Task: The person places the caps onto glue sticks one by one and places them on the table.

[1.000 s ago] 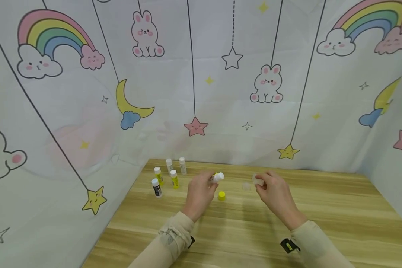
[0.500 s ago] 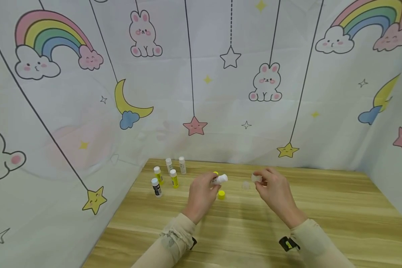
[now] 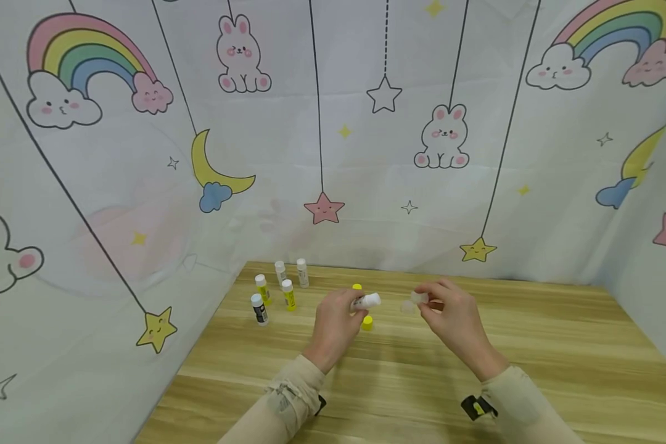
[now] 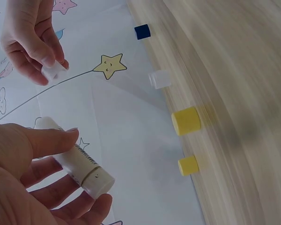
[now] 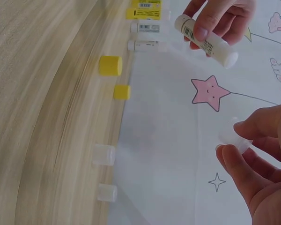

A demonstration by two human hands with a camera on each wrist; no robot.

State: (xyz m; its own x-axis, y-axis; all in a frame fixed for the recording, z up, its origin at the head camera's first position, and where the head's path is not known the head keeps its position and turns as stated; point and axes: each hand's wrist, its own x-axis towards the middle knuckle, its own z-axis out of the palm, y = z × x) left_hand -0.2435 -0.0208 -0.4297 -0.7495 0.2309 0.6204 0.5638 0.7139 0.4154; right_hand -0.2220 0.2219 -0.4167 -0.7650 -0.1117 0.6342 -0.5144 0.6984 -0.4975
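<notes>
My left hand (image 3: 335, 327) grips a white glue stick (image 4: 77, 159), fingers and thumb wrapped round its printed barrel. In the head view, its white end points right. Across from it, my right hand (image 3: 457, 324) pinches a small translucent cap (image 5: 234, 136) between thumb and fingertips, raised above the tabletop. A gap separates the cap from the glue stick. On the wooden table (image 3: 505, 345) between and below the hands are a translucent cap (image 3: 407, 306) and two yellow caps, the nearer yellow cap (image 3: 367, 323) partly under the left hand's fingers in the head view.
Several glue sticks stand at the table's back left, among them a black-labelled stick (image 3: 259, 311) and a yellow stick (image 3: 289, 296). A second translucent cap (image 5: 107, 192) shows in the right wrist view. Printed cloth (image 3: 366, 234) walls the back and sides.
The left hand has shifted slightly right with the glue stick, which now lies more level. The right hand has brought its cap slightly left, narrowing the gap.
</notes>
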